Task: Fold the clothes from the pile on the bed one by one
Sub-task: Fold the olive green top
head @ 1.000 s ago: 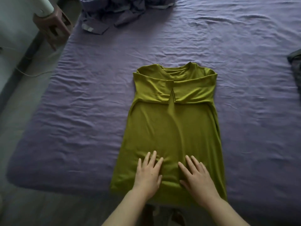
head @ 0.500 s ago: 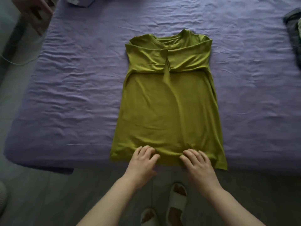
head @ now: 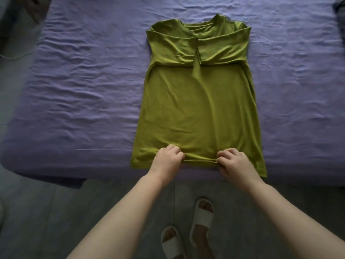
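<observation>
Hem of shirt (head: 197,113) pinched in left grip (head: 169,158) and right grip (head: 233,161) on bed (head: 84,81); best lifted evenly, carried flat toward collar.

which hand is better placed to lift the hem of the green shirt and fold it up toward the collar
Neither clearly: the left hand and right hand both pinch the near hem of the green shirt, evenly spaced either side of its middle. Probably both lift together.
</observation>
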{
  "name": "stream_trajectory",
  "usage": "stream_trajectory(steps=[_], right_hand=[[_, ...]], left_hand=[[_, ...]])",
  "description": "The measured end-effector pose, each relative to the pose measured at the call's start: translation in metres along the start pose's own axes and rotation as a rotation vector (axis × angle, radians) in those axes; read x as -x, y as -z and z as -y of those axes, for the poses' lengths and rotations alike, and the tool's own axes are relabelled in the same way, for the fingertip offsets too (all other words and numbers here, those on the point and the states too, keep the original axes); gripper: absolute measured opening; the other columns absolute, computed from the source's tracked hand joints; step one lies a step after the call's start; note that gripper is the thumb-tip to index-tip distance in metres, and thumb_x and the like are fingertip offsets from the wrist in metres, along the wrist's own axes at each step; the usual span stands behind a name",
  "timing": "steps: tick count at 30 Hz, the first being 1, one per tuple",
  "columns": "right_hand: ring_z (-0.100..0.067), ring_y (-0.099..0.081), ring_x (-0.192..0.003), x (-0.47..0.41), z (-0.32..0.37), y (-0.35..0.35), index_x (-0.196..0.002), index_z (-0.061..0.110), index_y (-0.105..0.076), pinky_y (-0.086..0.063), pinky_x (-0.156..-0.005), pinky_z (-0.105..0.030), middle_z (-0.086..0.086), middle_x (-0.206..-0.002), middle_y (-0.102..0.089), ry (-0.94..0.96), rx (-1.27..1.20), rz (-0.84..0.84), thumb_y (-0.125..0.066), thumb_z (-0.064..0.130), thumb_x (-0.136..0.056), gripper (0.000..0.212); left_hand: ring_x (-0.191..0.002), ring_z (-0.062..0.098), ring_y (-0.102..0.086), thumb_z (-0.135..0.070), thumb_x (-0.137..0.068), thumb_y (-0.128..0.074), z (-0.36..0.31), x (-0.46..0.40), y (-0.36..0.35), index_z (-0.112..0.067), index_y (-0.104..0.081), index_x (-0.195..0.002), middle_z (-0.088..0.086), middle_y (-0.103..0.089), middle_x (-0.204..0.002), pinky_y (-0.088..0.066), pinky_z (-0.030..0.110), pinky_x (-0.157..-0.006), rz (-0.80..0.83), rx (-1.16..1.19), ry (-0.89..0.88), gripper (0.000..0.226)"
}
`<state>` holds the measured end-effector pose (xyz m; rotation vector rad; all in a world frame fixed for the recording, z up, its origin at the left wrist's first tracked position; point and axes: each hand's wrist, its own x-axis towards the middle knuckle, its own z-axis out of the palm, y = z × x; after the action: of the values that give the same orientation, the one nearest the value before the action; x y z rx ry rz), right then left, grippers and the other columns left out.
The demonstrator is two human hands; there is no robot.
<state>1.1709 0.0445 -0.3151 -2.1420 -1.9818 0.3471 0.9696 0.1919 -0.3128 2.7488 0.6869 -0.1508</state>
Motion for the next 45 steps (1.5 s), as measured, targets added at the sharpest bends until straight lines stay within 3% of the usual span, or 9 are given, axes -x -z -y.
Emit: stream_trajectory(steps=[4,7,11,17,21,24,27,34,45], right_hand=[[-0.025,-0.056,-0.082,-0.014,-0.002,0.018,-0.086,0.012,-0.061,-0.047,-0.068,-0.037,0.000,-0.086,-0.060,-0.221,-0.214,0.083,-0.071,0.012,-0.074,0.016],[-0.019,-0.053,-0.080,-0.031,-0.012,0.038,-0.092,0.016,-0.056,-0.043,-0.069,-0.033,0.002,-0.086,-0.057,-0.430,-0.403,0.074,-0.060,0.014,-0.085,0.008],[-0.015,-0.055,-0.077,-0.061,-0.038,0.069,-0.092,0.017,-0.065,-0.038,-0.059,-0.017,0.001,-0.081,-0.062,-0.574,-0.593,0.072,-0.067,0.025,-0.086,0.010],[-0.017,-0.054,-0.075,-0.110,-0.062,0.110,-0.086,0.016,-0.069,-0.033,-0.058,-0.019,-0.001,-0.075,-0.061,-0.585,-0.600,-0.019,-0.069,0.032,-0.084,0.016],[-0.016,-0.057,-0.076,-0.146,-0.075,0.128,-0.084,0.016,-0.069,-0.038,-0.061,-0.015,0.000,-0.077,-0.065,-0.593,-0.658,-0.052,-0.066,0.030,-0.086,0.014],[-0.017,-0.059,-0.092,-0.177,-0.088,0.137,-0.104,0.012,-0.069,-0.038,-0.074,-0.024,-0.003,-0.096,-0.067,-0.619,-0.646,-0.070,-0.062,0.021,-0.090,0.018],[-0.020,-0.057,-0.098,-0.211,-0.109,0.144,-0.115,0.012,-0.065,-0.036,-0.074,-0.023,-0.008,-0.108,-0.066,-0.669,-0.550,-0.009,-0.056,0.014,-0.093,0.024],[-0.023,-0.054,-0.094,-0.293,-0.138,0.154,-0.106,0.010,-0.065,-0.033,-0.073,-0.027,-0.009,-0.100,-0.064,-0.859,-0.550,-0.033,-0.057,0.017,-0.091,0.018],[-0.025,-0.059,-0.087,-0.370,-0.178,0.155,-0.103,0.023,-0.068,-0.047,-0.074,-0.035,0.001,-0.085,-0.061,-0.812,-0.418,-0.097,-0.059,0.030,-0.091,0.017]], left_hand=[[-0.083,0.032,-0.059,-0.001,-0.063,-0.068,0.001,-0.007,0.014,-0.008,-0.063,-0.081,0.010,-0.060,-0.082,-0.046,0.037,-0.058,0.064,0.063,0.077,0.020],[-0.101,0.027,-0.054,-0.007,-0.084,-0.052,0.009,-0.019,0.030,-0.012,-0.061,-0.105,0.006,-0.060,-0.106,-0.043,0.035,-0.076,0.051,0.268,0.377,0.023],[-0.081,0.013,-0.056,-0.011,-0.086,-0.065,0.034,-0.047,0.064,-0.015,-0.071,-0.099,0.000,-0.066,-0.087,-0.041,0.022,-0.066,0.034,0.654,0.604,0.015],[-0.055,0.006,-0.042,-0.036,-0.083,-0.071,0.054,-0.091,0.111,-0.022,-0.064,-0.068,-0.009,-0.049,-0.055,-0.032,0.024,-0.055,-0.024,0.749,0.615,0.022],[-0.058,0.011,-0.041,-0.038,-0.082,-0.072,0.065,-0.127,0.130,-0.016,-0.059,-0.062,-0.006,-0.044,-0.056,-0.032,0.029,-0.058,-0.074,0.843,0.636,0.033],[-0.075,0.012,-0.055,-0.029,-0.084,-0.071,0.083,-0.160,0.144,-0.017,-0.069,-0.084,-0.004,-0.061,-0.075,-0.042,0.026,-0.068,-0.077,0.860,0.600,0.013],[-0.096,0.014,-0.058,-0.012,-0.087,-0.067,0.110,-0.197,0.159,-0.015,-0.065,-0.112,-0.001,-0.063,-0.100,-0.045,0.023,-0.082,-0.021,0.809,0.585,0.025],[-0.084,0.016,-0.057,-0.016,-0.085,-0.067,0.171,-0.268,0.181,-0.015,-0.070,-0.094,-0.002,-0.063,-0.083,-0.040,0.024,-0.071,0.102,0.656,0.645,0.009],[-0.113,0.021,-0.055,-0.026,-0.097,-0.049,0.211,-0.339,0.174,-0.023,-0.064,-0.118,-0.001,-0.065,-0.118,-0.041,0.028,-0.088,0.050,0.579,0.635,0.026]])
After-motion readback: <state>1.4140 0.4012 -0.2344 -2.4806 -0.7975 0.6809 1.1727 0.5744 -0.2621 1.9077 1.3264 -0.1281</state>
